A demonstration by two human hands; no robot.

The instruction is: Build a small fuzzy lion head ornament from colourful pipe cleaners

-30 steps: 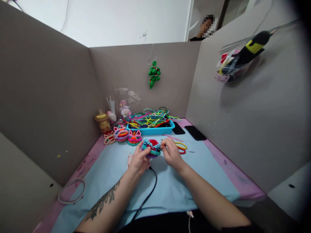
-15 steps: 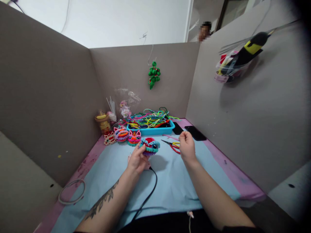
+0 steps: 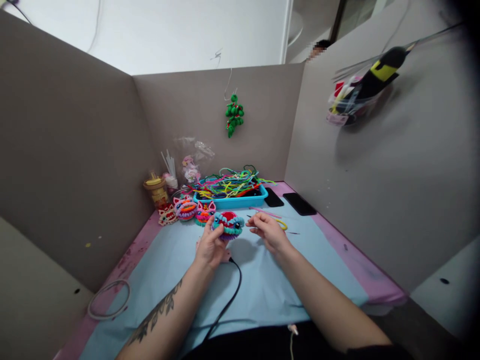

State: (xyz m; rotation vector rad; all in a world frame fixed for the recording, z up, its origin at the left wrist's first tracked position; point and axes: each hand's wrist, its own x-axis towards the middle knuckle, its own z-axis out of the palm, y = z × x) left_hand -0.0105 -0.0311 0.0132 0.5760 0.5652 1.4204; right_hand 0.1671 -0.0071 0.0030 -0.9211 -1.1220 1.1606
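A round pipe-cleaner animal head in teal, red and purple, with dark bead eyes, is held up in my left hand. The thumb presses its near side and the fingers support it from the left and below. Just to the right of it is my right hand, fingertips drawn together and turned towards the head, with a small gap between. Whatever those fingertips pinch is too small to make out. Behind the right hand lie scissors, mostly hidden, with a yellow handle loop showing. A pink device with a black cable lies under my left hand.
A blue tray full of pipe cleaners stands at the back. Several finished pipe-cleaner heads sit left of it, near a lidded cup. Two dark phones lie right. Grey partitions enclose the table.
My right hand has moved left and slightly down, from beside the scissors to close by the pipe-cleaner head. My left hand still holds the head in nearly the same place.
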